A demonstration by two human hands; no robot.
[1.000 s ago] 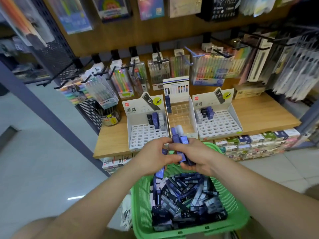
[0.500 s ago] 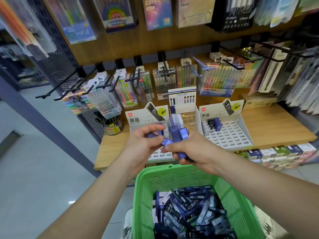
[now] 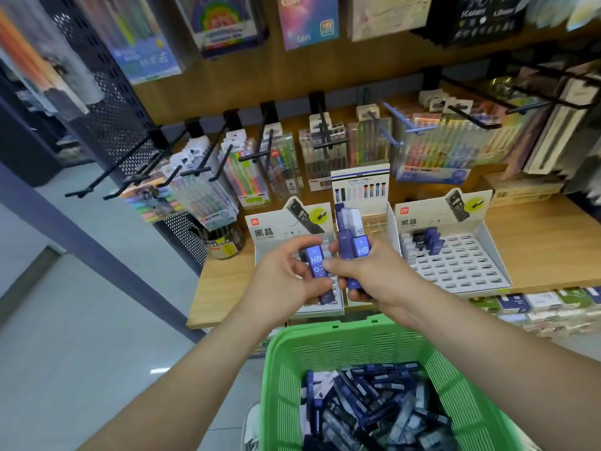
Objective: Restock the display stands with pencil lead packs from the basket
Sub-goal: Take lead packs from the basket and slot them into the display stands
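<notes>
- Green basket [image 3: 353, 348], near: holds loose pencil lead packs [image 3: 367, 408].
- Right display stand [image 3: 461, 268] on the tabletop [image 3: 536, 242]: a few packs in its far-left corner.
- Left hand [image 3: 283, 278] pinches a single pack [image 3: 316, 263]; right hand [image 3: 377, 275] clamps an upright bundle [image 3: 354, 242].
- Both hands partly cover the left display stand [image 3: 276, 226].

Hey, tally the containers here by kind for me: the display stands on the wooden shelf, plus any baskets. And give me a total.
White slotted display stands: 2
Clear-compartment display stand: 1
Green basket: 1
Total: 4
</notes>
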